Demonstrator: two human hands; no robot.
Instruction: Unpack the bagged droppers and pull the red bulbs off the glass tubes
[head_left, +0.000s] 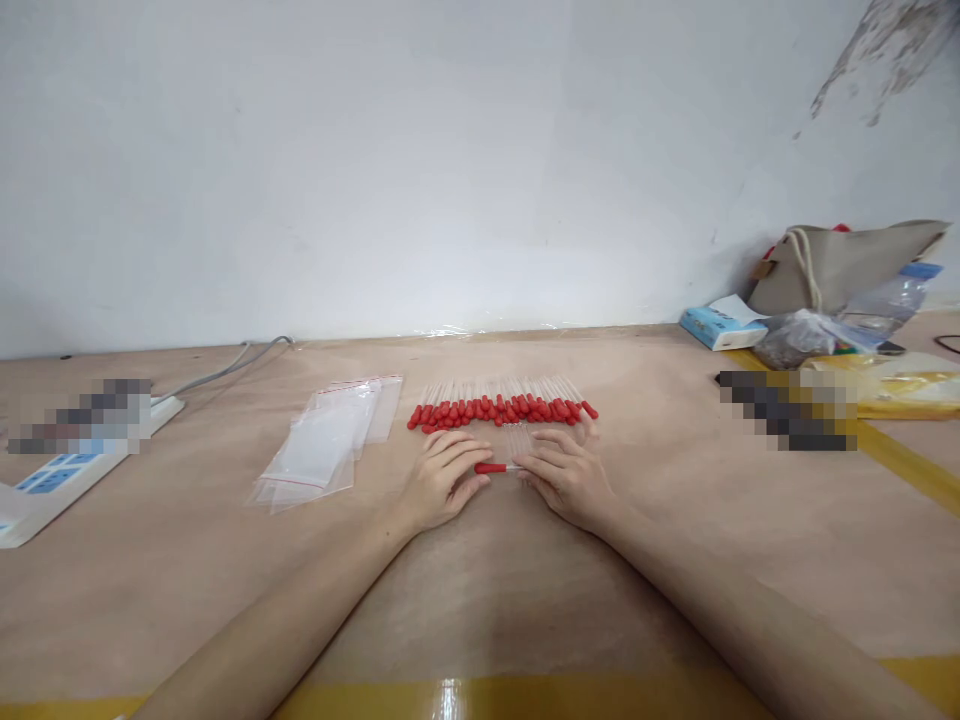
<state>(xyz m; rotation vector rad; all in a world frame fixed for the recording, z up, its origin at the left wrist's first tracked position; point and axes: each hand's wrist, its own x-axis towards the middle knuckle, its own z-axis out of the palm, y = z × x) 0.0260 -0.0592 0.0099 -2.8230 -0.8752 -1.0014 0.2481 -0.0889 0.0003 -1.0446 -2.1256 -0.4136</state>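
Note:
A glass dropper with a red rubber bulb (491, 468) lies level between my two hands. My left hand (448, 480) pinches the bulb end between thumb and fingers. From the other side my right hand (568, 477) is closed on the clear tube end, which its fingers mostly hide. Just beyond the hands, several clear glass tubes (517, 438) without bulbs lie side by side, partly covered by the right fingers. Behind them stretches a row of droppers with red bulbs (499, 408), bulbs toward me and thin tubes pointing to the wall.
Clear zip bags (315, 445) lie overlapping left of the droppers. At far left is a white power strip (82, 465) with a grey cable (232, 365). A tissue pack (721, 326), a beige bag (847, 265) and a plastic bottle (896, 295) stand at the back right.

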